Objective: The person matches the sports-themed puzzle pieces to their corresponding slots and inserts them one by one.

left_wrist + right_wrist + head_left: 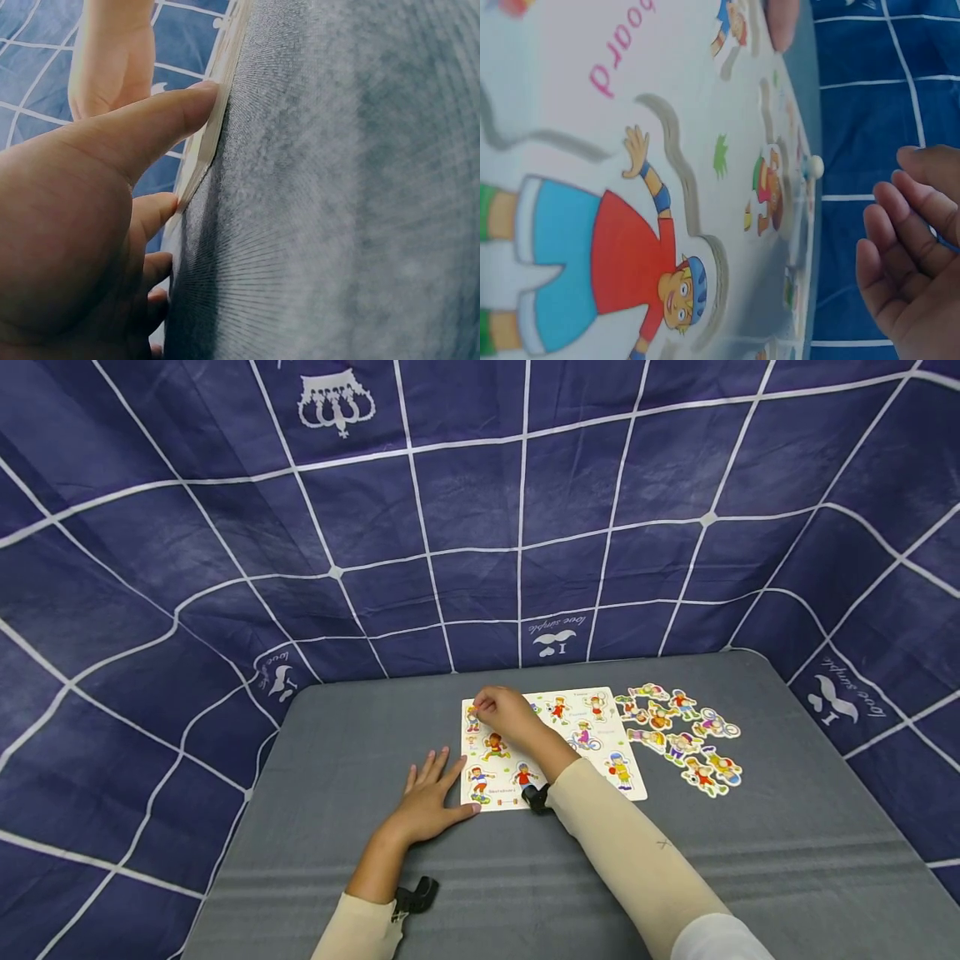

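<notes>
Two Hands Meet Over a Puzzle Board

A picture board (504, 781) lies flat on a gray table (337, 760), its near-left corner braced by a left hand (424, 806) with fingers spread and the thumb touching the edge. The right hand (510, 714) hovers at the far-left corner, fingers loosely bent, nothing visible in their grasp. Near them, apart from the fingertips in the right wrist view, a pale round knob (817, 166) stands up from the board. Beyond the board's right side, cutout figures (682, 745) lie in a loose cluster.

The board looks stiff, thin and probably light, prone to slide if nudged; its edge offers the surest hold. The cutouts also appear rigid and lightweight, with slim limbs that could chip. The knob seems the natural place to pinch; whether the clustered cutouts have knobs is too small to tell.

No box or tray shows. The board's shallow recesses come closest to containers: one frames a boy in a blue helmet (630, 255).
</notes>
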Available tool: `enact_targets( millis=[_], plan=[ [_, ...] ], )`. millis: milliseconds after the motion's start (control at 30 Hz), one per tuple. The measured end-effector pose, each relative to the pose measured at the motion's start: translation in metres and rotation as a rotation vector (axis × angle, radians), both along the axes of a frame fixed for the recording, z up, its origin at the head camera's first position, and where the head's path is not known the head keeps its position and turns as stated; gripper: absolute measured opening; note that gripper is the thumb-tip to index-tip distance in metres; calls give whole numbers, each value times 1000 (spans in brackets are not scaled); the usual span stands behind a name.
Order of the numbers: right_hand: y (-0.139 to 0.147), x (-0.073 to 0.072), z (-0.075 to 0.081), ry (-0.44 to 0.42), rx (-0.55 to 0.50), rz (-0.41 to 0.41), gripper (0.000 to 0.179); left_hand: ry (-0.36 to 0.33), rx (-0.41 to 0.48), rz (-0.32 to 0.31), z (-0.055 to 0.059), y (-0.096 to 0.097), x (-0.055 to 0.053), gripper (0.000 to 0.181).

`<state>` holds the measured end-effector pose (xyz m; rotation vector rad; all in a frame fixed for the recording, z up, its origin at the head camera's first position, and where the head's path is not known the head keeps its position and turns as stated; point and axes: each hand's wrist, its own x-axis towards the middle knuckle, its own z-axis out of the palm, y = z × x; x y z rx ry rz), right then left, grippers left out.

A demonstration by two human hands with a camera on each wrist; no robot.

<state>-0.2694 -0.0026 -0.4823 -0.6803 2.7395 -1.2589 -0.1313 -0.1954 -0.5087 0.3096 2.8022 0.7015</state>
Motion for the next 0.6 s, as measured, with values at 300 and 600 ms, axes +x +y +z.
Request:
enact_targets(
  millis=[300, 600],
  plan=[
    [14, 12, 12, 2, -115, -36, 17, 0, -1, 0, 2, 1, 1, 89],
    [33, 22, 23, 5, -202, -80, 18, 0, -8, 7, 2, 0, 0, 89]
  ],
)
